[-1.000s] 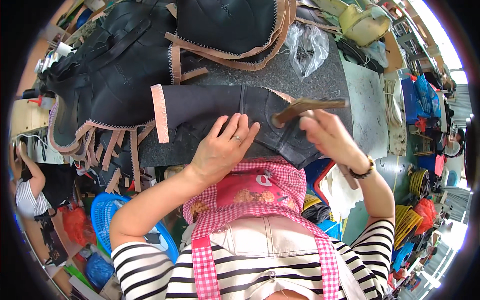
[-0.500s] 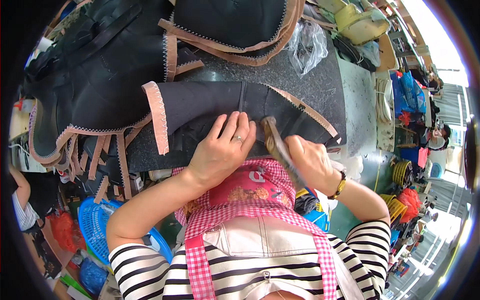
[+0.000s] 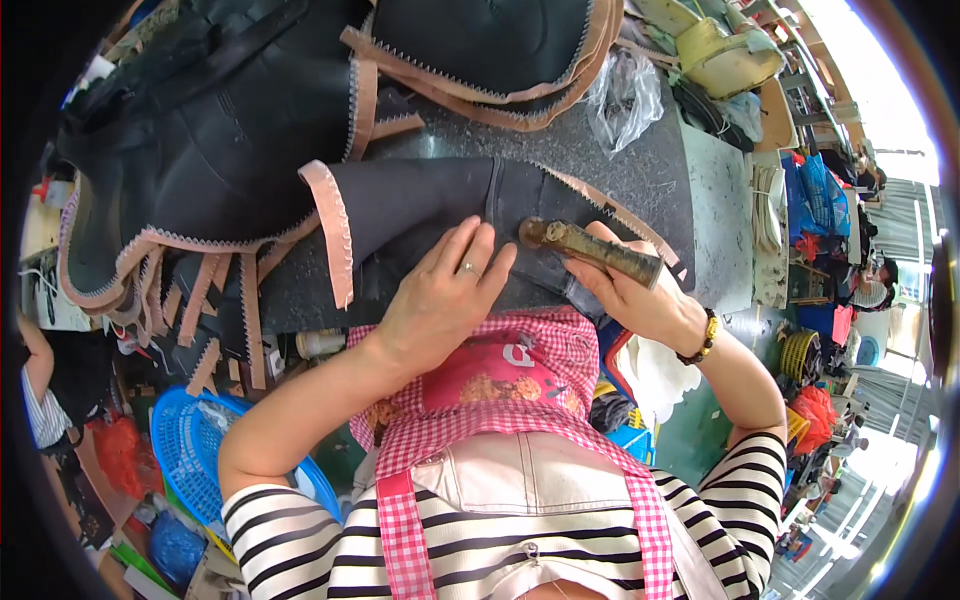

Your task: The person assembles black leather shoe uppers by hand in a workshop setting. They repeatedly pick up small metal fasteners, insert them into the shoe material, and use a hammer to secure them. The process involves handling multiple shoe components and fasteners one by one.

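A curved black leather-like piece [image 3: 410, 195] lies across the dark work surface, with a seam near its middle and tan zigzag-stitched edging at its left end and upper right side. My left hand [image 3: 450, 285] rests on it, fingers stretched out flat left of the seam, a ring on one finger. In my right hand [image 3: 640, 300] is a worn hammer [image 3: 605, 252], its rounded end over the piece just right of the seam. The fingers wrap round the hammer, and part of them is hidden behind it.
Black pieces with tan stitched edging [image 3: 230, 150] are piled at the left, strips dangling over the table's front edge. More stacked pieces [image 3: 480, 45] lie at the back beside a clear plastic bag [image 3: 625, 100]. A blue basket [image 3: 185, 440] stands below left. Another person's arm [image 3: 38, 355] shows at far left.
The hammer has swung from slanting toward me to lying nearly level, pointing right. My right hand has turned and shifted slightly right. My left hand stays nearly in place on the piece.
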The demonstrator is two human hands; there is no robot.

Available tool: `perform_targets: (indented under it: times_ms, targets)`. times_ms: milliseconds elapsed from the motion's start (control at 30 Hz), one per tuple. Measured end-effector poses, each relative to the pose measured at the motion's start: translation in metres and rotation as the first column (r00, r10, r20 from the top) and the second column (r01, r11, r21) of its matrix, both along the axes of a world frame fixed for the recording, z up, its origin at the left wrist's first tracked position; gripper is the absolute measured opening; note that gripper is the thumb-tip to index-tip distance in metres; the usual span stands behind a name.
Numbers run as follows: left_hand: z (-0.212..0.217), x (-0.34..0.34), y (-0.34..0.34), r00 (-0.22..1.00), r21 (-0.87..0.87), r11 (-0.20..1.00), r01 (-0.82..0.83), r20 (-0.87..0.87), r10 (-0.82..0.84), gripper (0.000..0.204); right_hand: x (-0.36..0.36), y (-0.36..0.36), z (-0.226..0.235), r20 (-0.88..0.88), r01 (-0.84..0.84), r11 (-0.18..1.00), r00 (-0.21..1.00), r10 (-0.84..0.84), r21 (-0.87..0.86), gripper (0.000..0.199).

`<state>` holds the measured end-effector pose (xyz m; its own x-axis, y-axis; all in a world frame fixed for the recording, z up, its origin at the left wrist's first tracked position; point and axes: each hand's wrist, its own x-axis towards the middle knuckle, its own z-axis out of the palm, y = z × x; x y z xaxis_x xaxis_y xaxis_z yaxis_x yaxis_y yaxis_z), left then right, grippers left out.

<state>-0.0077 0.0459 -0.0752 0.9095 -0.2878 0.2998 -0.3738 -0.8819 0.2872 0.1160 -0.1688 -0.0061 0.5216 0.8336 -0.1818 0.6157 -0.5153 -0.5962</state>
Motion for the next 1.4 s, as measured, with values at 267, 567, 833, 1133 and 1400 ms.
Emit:
perform_targets:
  times_ms: [267,567,833,1133,1400]
  targets:
    - [-0.005,-0.004,0.005,0.999,-0.001,0.999,0.035,0.024,-0.035,0.045,-0.005,0.008,0.001,0.087,-0.154,0.984,0.983,0.162,-0.093,0.027]
    - [-0.003,-0.005,0.003,0.998,0.036,0.998,0.06,0.034,-0.062,0.037,-0.012,0.035,0.022,0.263,-0.174,0.954,0.935,0.238,-0.244,0.021]
    - [-0.004,-0.003,0.004,0.996,0.023,0.999,0.042,0.073,-0.044,0.033,-0.023,0.025,0.006,0.246,-0.067,0.99,0.965,0.096,-0.122,0.018]
    - [0.142,0.055,0.001,0.973,-0.194,0.974,-0.12,-0.215,0.078,0.021,0.102,-0.106,-0.022,0.615,0.494,0.849,0.615,-0.494,0.189,0.02]
    - [0.179,0.262,0.132,0.976,-0.346,0.913,-0.218,-0.065,0.208,0.012,0.107,-0.171,-0.053,0.737,0.569,0.819,0.522,-0.43,0.075,0.02]
